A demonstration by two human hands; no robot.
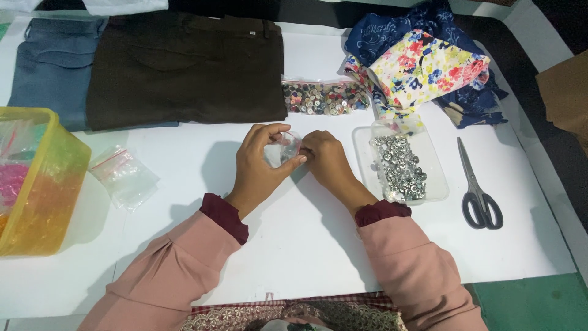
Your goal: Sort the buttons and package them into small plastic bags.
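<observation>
Both hands meet over the middle of the white table (pixel 294 245). My left hand (pixel 260 162) and my right hand (pixel 327 159) pinch a small clear plastic bag (pixel 286 147) between their fingertips; its contents are too small to make out. Right beside my right hand stands a clear shallow tray (pixel 436 184) heaped with small silver metal buttons (pixel 399 167). Just beyond my hands lies a clear zip bag of mixed coloured buttons (pixel 324 98).
Folded dark brown trousers (pixel 184 67) and blue-grey jeans (pixel 52 67) lie at the back left. Floral and blue fabrics (pixel 429 64) are piled back right. Grey scissors (pixel 478 187) lie right of the tray. A yellow plastic bin (pixel 46 184) and empty zip bags (pixel 122 176) are left.
</observation>
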